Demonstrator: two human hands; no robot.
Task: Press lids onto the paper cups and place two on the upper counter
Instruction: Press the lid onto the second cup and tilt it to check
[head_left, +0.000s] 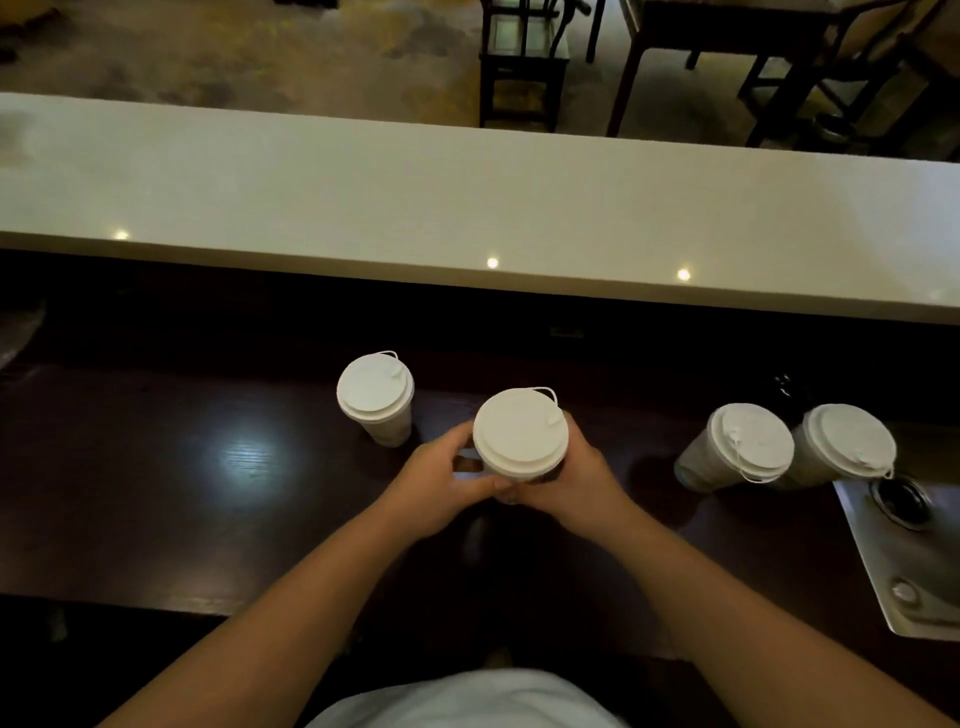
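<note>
Four lidded paper cups on the dark lower counter. We hold the centre cup between both hands: left hand wrapped round its near-left side, right hand round its right, fingers meeting below the lid rim. Its lid looks level and seated, though the far edge is hard to judge.

Another cup stands just behind and to the left; two more, and, sit touching near the metal drip tray. The pale upper counter carries no cups.

Our judgement: lift next. Grip the wall, not the lid; squeeze lightly so the paper does not buckle; keep it upright and clear the counter's front edge before setting down.
</note>
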